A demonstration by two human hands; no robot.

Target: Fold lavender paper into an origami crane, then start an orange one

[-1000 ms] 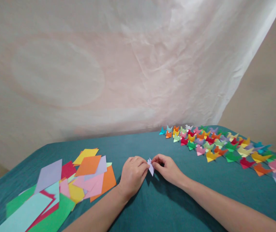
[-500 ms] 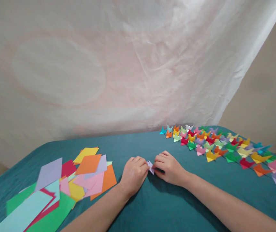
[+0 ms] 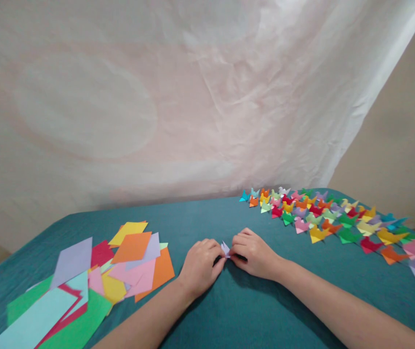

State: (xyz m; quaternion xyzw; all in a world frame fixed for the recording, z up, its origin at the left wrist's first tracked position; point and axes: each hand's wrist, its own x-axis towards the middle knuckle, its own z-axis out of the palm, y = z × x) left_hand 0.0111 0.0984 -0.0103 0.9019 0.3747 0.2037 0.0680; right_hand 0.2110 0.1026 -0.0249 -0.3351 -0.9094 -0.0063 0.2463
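Note:
A small folded piece of lavender paper [image 3: 225,249] is pinched between both hands, just above the teal cloth near the middle of the table. My left hand [image 3: 202,262] grips its left side between thumb and fingers. On the opposite side, my right hand [image 3: 251,252] pinches the paper with thumb and forefinger, its other fingers curled. One thin point of the paper sticks up between the hands; the fingertips hide part of its lower edge.
Loose sheets of coloured paper [image 3: 131,247] lie in an overlapping pile at the left. Several rows of small folded paper birds [image 3: 318,234] stand along the right side. The teal tablecloth [image 3: 193,213] reaches back to a pale hanging sheet [image 3: 178,111].
My left thumb and fingers have shifted on the lavender paper, opening a gap between them, and more of its upright point shows. My right hand has barely moved.

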